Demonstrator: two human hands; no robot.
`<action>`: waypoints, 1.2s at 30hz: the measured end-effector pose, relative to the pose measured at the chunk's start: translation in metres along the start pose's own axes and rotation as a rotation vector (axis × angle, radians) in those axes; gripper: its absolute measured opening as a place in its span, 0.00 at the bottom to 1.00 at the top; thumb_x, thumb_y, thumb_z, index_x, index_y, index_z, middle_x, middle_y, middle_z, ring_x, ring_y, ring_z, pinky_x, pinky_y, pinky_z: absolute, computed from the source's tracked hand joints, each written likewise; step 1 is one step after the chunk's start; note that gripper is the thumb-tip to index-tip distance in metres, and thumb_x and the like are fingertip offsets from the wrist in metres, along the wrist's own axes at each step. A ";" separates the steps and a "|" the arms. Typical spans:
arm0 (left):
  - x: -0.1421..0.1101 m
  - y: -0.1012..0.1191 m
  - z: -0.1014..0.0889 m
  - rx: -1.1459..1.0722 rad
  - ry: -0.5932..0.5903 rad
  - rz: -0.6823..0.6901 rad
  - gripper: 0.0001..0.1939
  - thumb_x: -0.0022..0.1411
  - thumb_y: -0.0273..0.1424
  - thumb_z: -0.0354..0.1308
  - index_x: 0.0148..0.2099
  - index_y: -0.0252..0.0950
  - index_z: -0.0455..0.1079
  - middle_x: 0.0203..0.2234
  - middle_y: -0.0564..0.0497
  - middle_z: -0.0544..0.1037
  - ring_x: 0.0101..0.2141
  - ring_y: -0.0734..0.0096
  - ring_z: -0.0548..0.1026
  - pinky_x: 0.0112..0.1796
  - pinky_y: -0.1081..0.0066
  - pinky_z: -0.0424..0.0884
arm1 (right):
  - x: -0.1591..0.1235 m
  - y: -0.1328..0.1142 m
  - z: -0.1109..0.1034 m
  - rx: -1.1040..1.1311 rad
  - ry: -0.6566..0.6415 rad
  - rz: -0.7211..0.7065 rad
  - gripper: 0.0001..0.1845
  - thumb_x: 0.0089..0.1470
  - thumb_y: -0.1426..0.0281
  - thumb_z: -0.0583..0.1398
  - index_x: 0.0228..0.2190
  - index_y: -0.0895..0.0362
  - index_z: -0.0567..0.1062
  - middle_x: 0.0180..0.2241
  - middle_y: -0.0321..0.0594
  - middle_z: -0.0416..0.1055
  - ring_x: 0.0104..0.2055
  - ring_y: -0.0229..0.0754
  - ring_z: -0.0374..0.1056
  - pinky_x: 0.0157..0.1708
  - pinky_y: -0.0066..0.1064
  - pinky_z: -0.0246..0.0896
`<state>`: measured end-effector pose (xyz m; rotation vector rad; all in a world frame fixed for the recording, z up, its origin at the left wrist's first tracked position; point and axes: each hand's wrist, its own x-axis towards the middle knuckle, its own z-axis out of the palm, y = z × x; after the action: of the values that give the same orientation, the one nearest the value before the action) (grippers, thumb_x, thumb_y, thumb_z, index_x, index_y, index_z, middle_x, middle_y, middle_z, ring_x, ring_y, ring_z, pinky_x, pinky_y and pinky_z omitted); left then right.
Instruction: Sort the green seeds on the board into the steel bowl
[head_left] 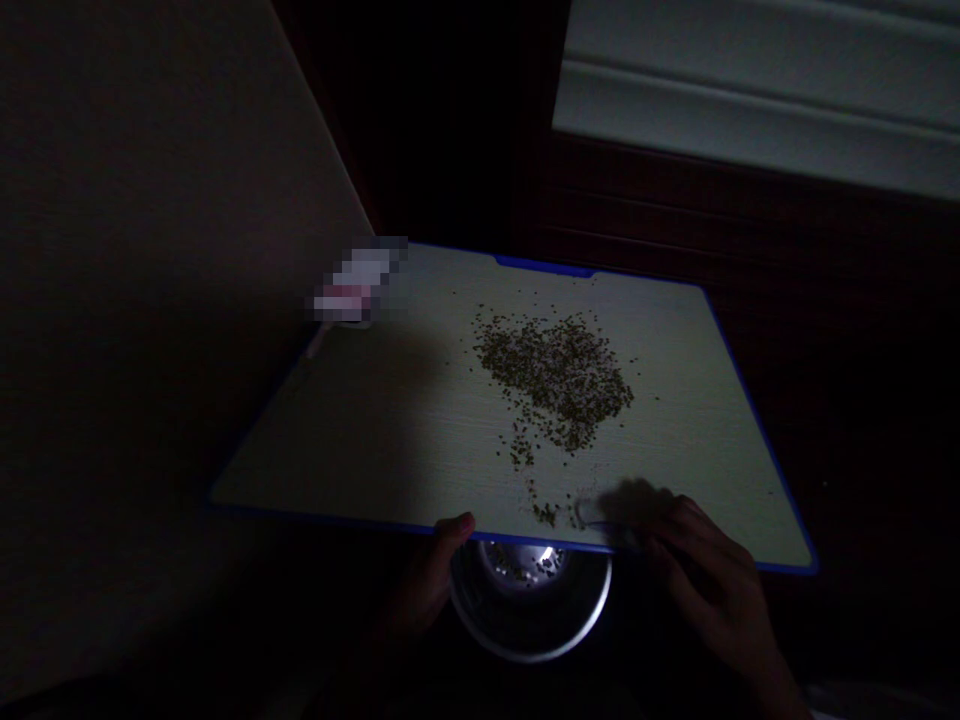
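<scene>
In dim light, a white board (442, 440) with a blue rim carries a scattered heap of small dark brownish grains (559, 375). My left hand (435, 580) is closed on the board's near edge, thumb on top. My right hand (709, 570) is closed over the near right part of the board. From its fingers a small pale, curved thing (589, 513) sticks out beside a thin trail of grains; shadow hides its exact kind. Below the near edge, a shiny metal bowl (534, 640) holds some grains.
At the board's far left corner lies a whitish object (356, 285), partly blurred out, with a reddish patch. A pale wall or panel (187, 200) rises on the left. Light horizontal slats (757, 90) stand beyond, above dark wood (675, 200).
</scene>
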<state>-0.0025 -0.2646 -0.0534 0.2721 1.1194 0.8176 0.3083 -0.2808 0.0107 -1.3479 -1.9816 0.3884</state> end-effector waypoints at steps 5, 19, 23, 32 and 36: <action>-0.001 0.002 0.003 -0.115 -0.040 -0.023 0.14 0.62 0.42 0.58 0.40 0.38 0.77 0.32 0.50 0.84 0.44 0.53 0.79 0.51 0.57 0.67 | -0.002 0.004 0.001 0.026 -0.059 -0.013 0.14 0.57 0.73 0.61 0.45 0.50 0.76 0.42 0.41 0.77 0.45 0.50 0.73 0.50 0.52 0.67; -0.002 0.005 0.003 -0.027 -0.015 0.035 0.10 0.61 0.40 0.59 0.33 0.41 0.75 0.28 0.55 0.83 0.37 0.56 0.80 0.47 0.60 0.69 | 0.002 0.000 -0.001 0.007 -0.160 -0.080 0.17 0.58 0.74 0.60 0.48 0.49 0.75 0.41 0.40 0.77 0.43 0.48 0.74 0.48 0.50 0.68; -0.001 0.004 0.003 -0.042 -0.031 0.031 0.11 0.61 0.41 0.59 0.35 0.41 0.77 0.31 0.52 0.84 0.40 0.54 0.80 0.48 0.59 0.68 | 0.000 0.002 0.001 -0.036 -0.100 -0.074 0.17 0.58 0.73 0.60 0.49 0.49 0.75 0.43 0.41 0.77 0.45 0.49 0.74 0.50 0.51 0.67; -0.003 0.006 0.008 -0.074 0.022 -0.016 0.12 0.56 0.43 0.62 0.31 0.40 0.76 0.28 0.51 0.83 0.43 0.51 0.79 0.48 0.59 0.69 | 0.004 -0.001 0.004 -0.072 0.006 -0.039 0.14 0.57 0.72 0.60 0.46 0.51 0.75 0.41 0.42 0.77 0.44 0.49 0.74 0.44 0.45 0.71; -0.003 0.006 0.008 -0.093 0.001 -0.011 0.10 0.57 0.42 0.62 0.31 0.41 0.76 0.29 0.52 0.83 0.42 0.53 0.80 0.49 0.59 0.69 | 0.006 -0.003 0.004 -0.012 -0.063 -0.080 0.15 0.57 0.74 0.60 0.46 0.51 0.76 0.40 0.42 0.77 0.42 0.48 0.74 0.46 0.46 0.70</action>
<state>0.0013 -0.2604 -0.0443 0.1877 1.0802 0.8575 0.3022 -0.2758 0.0121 -1.2733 -2.0856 0.3865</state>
